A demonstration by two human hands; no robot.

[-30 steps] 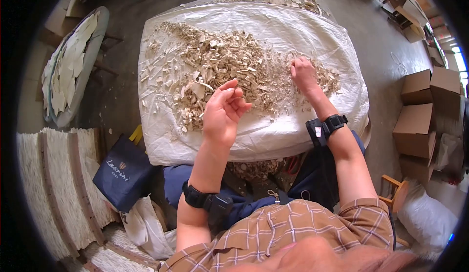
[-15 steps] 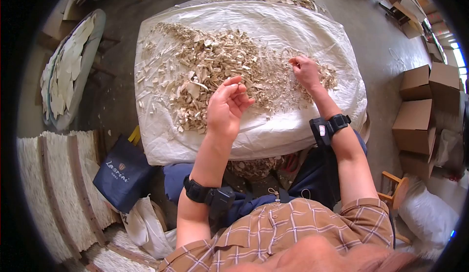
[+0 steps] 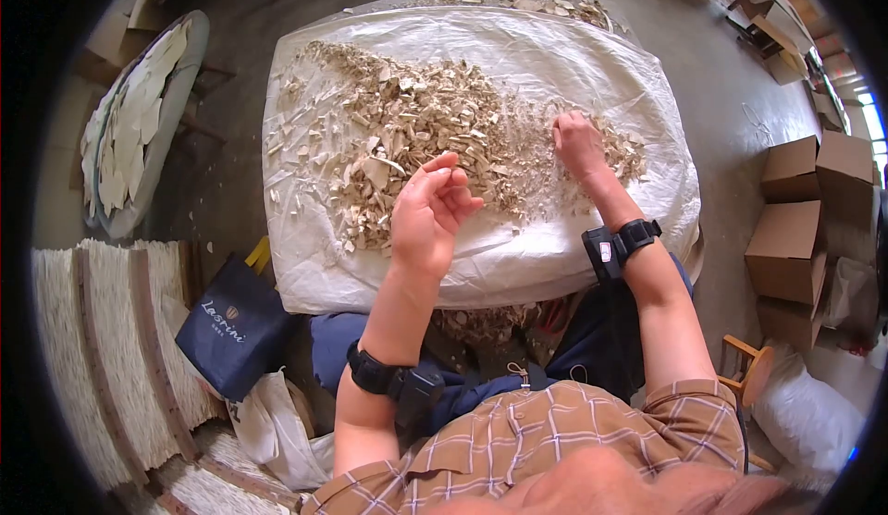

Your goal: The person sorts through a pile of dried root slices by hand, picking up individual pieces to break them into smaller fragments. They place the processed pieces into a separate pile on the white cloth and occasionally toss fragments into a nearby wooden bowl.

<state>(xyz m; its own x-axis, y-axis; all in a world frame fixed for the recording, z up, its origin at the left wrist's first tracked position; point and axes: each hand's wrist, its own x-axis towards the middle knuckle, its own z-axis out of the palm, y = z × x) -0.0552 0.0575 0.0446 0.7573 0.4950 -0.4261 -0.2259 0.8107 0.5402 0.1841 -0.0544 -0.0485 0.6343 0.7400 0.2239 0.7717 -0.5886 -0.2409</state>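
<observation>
A single head-mounted camera looks steeply forward and down, at close range, over a cloth-covered table (image 3: 573,43); wide fisheye, dark corners.

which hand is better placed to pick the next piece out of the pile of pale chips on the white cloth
Probably the right hand: it lies palm down on the pile of pale dried chips on the white cloth, fingers among the pieces. The left hand is lifted above the cloth, palm up, fingers curled.

Cloth-covered table (image 3: 592,62) under chips (image 3: 425,126)
</observation>
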